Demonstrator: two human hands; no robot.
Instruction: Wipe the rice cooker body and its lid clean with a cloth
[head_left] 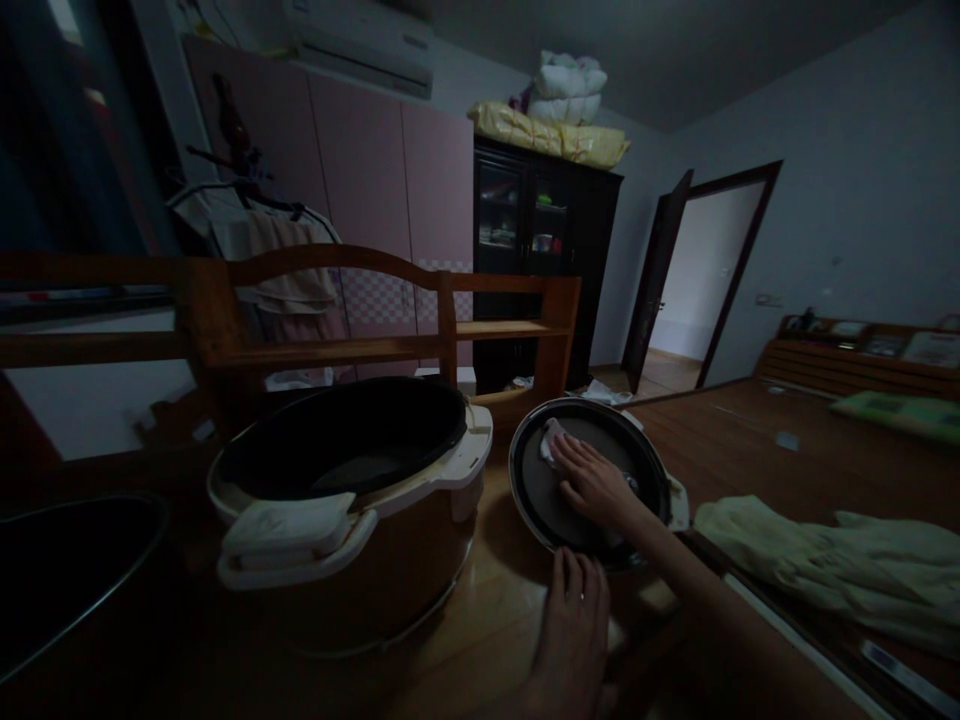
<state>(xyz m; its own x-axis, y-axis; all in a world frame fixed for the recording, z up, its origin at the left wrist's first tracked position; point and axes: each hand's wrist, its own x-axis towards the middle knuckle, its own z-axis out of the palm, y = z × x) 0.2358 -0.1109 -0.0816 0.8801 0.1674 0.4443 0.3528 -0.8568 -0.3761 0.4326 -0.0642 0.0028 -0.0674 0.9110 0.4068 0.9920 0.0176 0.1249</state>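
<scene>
A round lid [534, 490] with a dark rim and a grey inner face lies inside up on the wooden table [480, 625]. My right hand [596, 485] lies over it, fingers closed down on a white cloth [551, 442] pressed against the inner face. At the lid's near edge is my left hand [574, 625], its fingers stretched out with the tips at the rim. Left of the lid stands an electric cooker [405, 575], lidless, with white handles and a dark inside.
A dark pot [82, 590] sits at the lower left. Behind the table edge rises a wooden shelf rail [337, 355]. To the right, a pale green cloth [825, 565] lies near a small white device [911, 680]. An open door [660, 280] stands farther back.
</scene>
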